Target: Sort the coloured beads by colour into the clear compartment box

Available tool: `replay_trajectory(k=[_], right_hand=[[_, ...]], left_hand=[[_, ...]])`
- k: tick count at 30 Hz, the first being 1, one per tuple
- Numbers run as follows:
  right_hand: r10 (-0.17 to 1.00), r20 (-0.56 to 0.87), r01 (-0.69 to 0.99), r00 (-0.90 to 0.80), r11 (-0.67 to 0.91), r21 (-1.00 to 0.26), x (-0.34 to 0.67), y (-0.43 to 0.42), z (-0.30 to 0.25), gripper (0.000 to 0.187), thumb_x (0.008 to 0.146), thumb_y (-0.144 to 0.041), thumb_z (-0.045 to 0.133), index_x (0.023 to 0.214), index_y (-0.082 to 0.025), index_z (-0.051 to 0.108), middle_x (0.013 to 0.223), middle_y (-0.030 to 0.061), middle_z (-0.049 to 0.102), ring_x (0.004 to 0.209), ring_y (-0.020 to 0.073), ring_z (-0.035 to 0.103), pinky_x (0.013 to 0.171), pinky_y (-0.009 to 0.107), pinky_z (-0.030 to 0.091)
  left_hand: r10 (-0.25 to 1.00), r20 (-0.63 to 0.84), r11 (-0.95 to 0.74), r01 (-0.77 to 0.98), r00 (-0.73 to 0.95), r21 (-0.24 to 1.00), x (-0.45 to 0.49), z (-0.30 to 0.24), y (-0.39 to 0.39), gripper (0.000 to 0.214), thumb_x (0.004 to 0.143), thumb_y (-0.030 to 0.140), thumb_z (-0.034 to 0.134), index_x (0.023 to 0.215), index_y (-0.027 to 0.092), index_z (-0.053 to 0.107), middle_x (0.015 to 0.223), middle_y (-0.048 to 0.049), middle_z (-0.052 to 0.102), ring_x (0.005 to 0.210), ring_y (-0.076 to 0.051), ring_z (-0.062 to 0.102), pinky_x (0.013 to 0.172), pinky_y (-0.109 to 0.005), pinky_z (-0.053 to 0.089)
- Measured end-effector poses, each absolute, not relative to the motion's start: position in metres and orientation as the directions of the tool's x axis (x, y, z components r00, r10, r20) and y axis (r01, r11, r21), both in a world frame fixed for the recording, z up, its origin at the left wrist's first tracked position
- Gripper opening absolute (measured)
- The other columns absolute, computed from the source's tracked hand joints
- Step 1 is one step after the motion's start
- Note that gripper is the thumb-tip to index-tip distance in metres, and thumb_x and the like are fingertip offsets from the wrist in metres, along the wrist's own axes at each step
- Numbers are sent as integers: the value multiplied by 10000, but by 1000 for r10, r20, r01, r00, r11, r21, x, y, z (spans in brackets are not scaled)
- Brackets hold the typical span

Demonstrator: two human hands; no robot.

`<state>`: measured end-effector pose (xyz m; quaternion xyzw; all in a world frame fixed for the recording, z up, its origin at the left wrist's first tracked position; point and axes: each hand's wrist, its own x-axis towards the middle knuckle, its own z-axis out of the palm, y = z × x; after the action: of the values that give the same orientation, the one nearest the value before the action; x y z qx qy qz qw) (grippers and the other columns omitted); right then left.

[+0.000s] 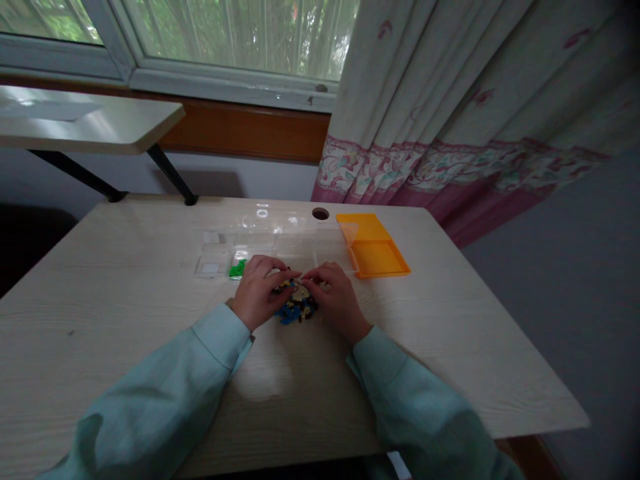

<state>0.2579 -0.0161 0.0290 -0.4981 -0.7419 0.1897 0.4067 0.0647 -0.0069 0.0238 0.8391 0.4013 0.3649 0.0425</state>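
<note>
A heap of small mixed pieces [296,310], blue, dark brown and cream, lies on the table between my two hands. From the left, my left hand [263,290] leans over it with thumb and fingers pinched together at its far side. My right hand [335,297] meets it there, fingertips pinched too and almost touching the left ones. Whatever the fingertips hold is too small to make out. Just beyond my hands stands a clear plastic compartment box [295,247]. Small green pieces [239,268] sit in one of its left compartments.
An orange tray [380,259] with its lid part folded back lies right of the clear box. Behind them is a round cable hole [321,213] in the table [475,347]. A raised shelf [90,123] on black legs stands back left; a curtain [425,100] hangs behind.
</note>
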Motion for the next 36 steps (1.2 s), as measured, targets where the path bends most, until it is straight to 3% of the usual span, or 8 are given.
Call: replay_trajectory(k=[9,14,21,36], right_hand=[[878,420,523,-231,475,-707,256,-18,31,156,864,-308,595,818,-204,702,732,19,612,794,164,545,735,295,422],[858,451,620,-246,497,-607,257,-17,30,144,878,-240,567,883,-186,701,777,40,620,818,178,529,763,308,411],[857,379,760,-349,496,-421,259,-19,28,125,838,-209,612,922,-214,704,824,37,621,863,196,499,809,335,373],[821,352,760,-449,559,-333,257,-24,29,193,859,-342,600,997,-239,687,898,48,618,910,204,475,821,344,338]], left_hand=[[680,635,-681,637,367,362,65,26,-7,139,810,330,651,913,257,710,881,-39,635,884,-188,521,811,-357,424],[737,620,-597,691,271,408,63,25,-6,136,812,349,648,879,248,710,889,-41,631,916,-199,523,842,-376,414],[794,587,-487,745,160,456,63,29,-8,183,819,395,630,835,233,712,882,-46,613,925,-211,506,857,-390,407],[793,589,-487,746,158,455,65,24,-5,171,847,358,599,857,227,709,899,-42,608,924,-201,503,859,-380,402]])
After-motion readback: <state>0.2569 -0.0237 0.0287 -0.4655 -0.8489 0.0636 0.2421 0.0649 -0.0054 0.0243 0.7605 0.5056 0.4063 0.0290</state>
